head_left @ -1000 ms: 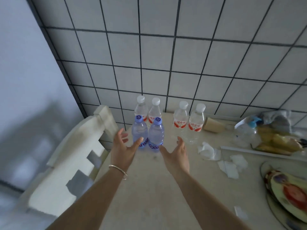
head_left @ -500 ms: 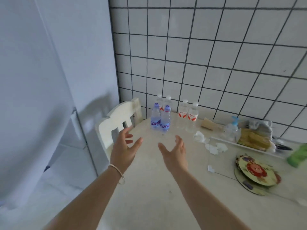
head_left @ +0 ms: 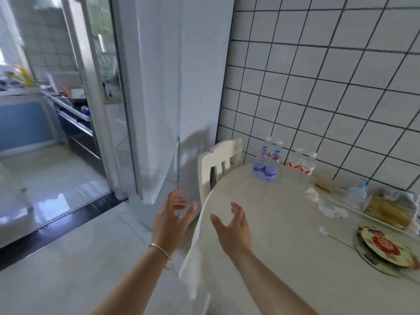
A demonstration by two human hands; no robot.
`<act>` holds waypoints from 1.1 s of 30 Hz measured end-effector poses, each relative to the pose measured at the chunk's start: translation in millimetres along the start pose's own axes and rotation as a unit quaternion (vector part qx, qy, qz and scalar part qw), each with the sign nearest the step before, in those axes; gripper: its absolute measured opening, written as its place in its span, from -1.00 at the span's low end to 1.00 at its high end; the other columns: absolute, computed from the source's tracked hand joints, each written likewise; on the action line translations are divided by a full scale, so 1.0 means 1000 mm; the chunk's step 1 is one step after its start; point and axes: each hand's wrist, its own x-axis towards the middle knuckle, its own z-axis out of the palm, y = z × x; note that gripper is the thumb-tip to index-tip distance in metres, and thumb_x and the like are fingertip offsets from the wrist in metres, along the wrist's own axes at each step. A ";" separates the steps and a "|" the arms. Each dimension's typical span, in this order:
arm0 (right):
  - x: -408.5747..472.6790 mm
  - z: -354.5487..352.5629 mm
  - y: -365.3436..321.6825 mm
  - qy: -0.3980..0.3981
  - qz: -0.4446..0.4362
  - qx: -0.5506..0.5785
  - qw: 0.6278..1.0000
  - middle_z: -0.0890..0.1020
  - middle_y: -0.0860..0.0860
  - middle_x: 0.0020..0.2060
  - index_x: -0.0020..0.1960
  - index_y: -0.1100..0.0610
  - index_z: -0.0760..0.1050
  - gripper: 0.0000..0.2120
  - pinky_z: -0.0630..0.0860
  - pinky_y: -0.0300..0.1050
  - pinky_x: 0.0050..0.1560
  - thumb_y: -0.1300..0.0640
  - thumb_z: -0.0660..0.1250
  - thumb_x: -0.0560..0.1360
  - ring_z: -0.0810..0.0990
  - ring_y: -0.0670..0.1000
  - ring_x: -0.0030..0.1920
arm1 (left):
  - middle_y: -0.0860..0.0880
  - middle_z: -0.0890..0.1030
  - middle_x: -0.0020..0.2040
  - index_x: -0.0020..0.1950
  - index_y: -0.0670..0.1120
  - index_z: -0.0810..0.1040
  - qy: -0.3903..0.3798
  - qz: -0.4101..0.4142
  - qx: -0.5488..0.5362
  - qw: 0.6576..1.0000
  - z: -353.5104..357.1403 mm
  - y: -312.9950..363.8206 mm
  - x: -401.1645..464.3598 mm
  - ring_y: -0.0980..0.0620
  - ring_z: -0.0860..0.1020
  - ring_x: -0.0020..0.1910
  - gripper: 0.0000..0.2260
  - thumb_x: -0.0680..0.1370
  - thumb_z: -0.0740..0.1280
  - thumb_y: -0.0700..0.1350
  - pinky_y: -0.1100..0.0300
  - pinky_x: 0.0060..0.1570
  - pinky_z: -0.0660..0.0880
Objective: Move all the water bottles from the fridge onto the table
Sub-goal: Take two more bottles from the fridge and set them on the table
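Standing upright, caps up, the water bottles (head_left: 266, 165) cluster at the table's (head_left: 284, 235) far edge by the tiled wall (head_left: 318, 87), well beyond my fingertips. My left hand (head_left: 169, 221) and right hand (head_left: 234, 228) are spread wide, empty. A white chair (head_left: 216, 164) stands ahead of the left fingers, the fridge (head_left: 163, 98) behind it.

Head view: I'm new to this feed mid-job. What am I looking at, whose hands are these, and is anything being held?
There is no robot here: a camera on a person's head looks down at their own bare hands. The left hand, with a bracelet, and the right hand are both open and hold nothing. On the table, six bottles stand by the tiled wall, near crumpled tissues and a patterned plate. A white chair stands at the table's far end.
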 end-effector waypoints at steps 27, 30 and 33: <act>-0.015 0.327 -0.293 -0.094 -0.181 -0.004 0.979 0.33 0.04 0.40 0.43 0.09 0.17 -0.35 0.34 -0.05 0.30 -0.13 0.31 0.46 0.34 0.06 0.37 | -0.01 0.55 -0.07 0.27 -0.08 0.40 0.124 -0.043 -0.027 0.991 -0.378 -0.166 0.133 0.07 0.54 -0.17 -0.66 0.52 0.33 -0.06 0.43 -0.29 0.40; 0.041 0.345 -0.330 -0.063 -0.197 0.004 0.978 0.34 0.07 0.39 0.42 0.11 0.17 -0.35 0.37 0.00 0.30 -0.12 0.32 0.46 0.36 0.08 0.36 | -0.01 0.55 -0.04 0.30 -0.08 0.37 0.111 -0.021 -0.017 0.993 -0.382 -0.173 0.193 0.01 0.54 -0.12 -0.62 0.52 0.31 -0.01 0.37 -0.22 0.42; 0.102 0.361 -0.367 -0.043 -0.201 0.014 0.979 0.35 0.07 0.38 0.42 0.11 0.17 -0.34 0.37 0.00 0.29 -0.12 0.33 0.45 0.37 0.07 0.35 | -0.01 0.56 -0.02 0.31 -0.07 0.36 0.101 -0.008 -0.006 0.995 -0.384 -0.177 0.260 0.02 0.55 -0.08 -0.60 0.52 0.30 0.02 0.39 -0.21 0.41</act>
